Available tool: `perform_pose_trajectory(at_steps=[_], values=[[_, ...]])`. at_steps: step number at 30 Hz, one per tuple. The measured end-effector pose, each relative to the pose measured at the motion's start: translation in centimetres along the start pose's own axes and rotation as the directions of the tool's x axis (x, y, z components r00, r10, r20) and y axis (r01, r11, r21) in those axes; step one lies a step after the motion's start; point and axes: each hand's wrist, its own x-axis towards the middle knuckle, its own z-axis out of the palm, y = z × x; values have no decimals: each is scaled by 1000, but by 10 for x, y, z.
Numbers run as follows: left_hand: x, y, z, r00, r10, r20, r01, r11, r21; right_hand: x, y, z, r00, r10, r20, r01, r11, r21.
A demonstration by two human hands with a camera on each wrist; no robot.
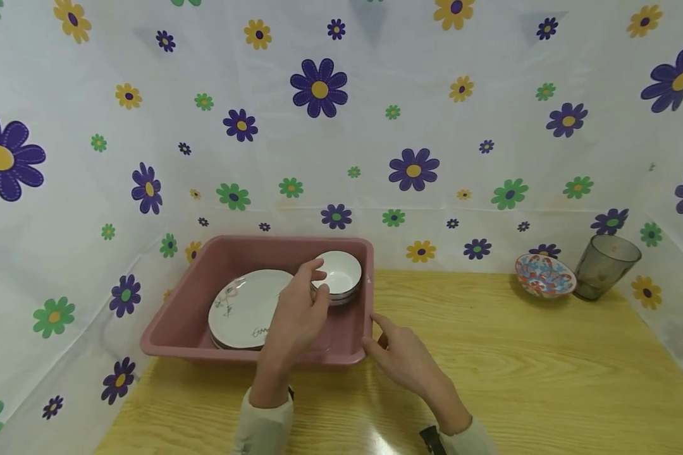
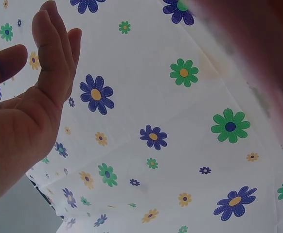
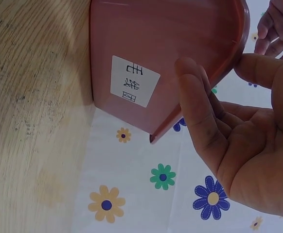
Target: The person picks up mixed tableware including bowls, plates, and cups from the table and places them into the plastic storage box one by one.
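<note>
A pink plastic basin (image 1: 182,328) stands on the table, holding white plates (image 1: 245,309) with a printed pattern at its left and a small stack of white bowls (image 1: 341,268) in its back right corner. Over the basin, my left hand (image 1: 298,309) is beside the bowls, its thumb and fingers apart with nothing between them; contact with the bowls cannot be made out. My right hand (image 1: 404,357) is at the basin's right side. In the right wrist view, its thumb (image 3: 260,70) touches the rim while the loosely bent fingers lie outside the wall.
At the back right of the wooden table (image 1: 489,379) are a red-and-blue patterned bowl (image 1: 545,276), tilted, and a grey see-through glass (image 1: 606,268) that leans beside it. A white flowered sheet (image 1: 375,76) hangs behind and at both sides. A white label (image 3: 134,81) is on the basin's outer wall.
</note>
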Motion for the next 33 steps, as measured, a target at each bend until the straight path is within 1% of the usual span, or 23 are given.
perform_pose_trajectory(at_steps=[5,9,20,33], values=[[-2,-1,-1,1000,-3,4,3,1000,-13,-1,1,0,1000,12,-4,-12,1000,-7],[-3,-1,0,1000,4,10,-4,1000,-20,-1,2,-1,1000,17,3,-17,1000,10],[-3,0,2,1000,5,21,-6,1000,15,-1,2,-3,1000,8,-12,-8,1000,21],[-4,0,1,999,11,38,-12,1000,17,-1,4,-4,1000,-2,-23,3,999,34]])
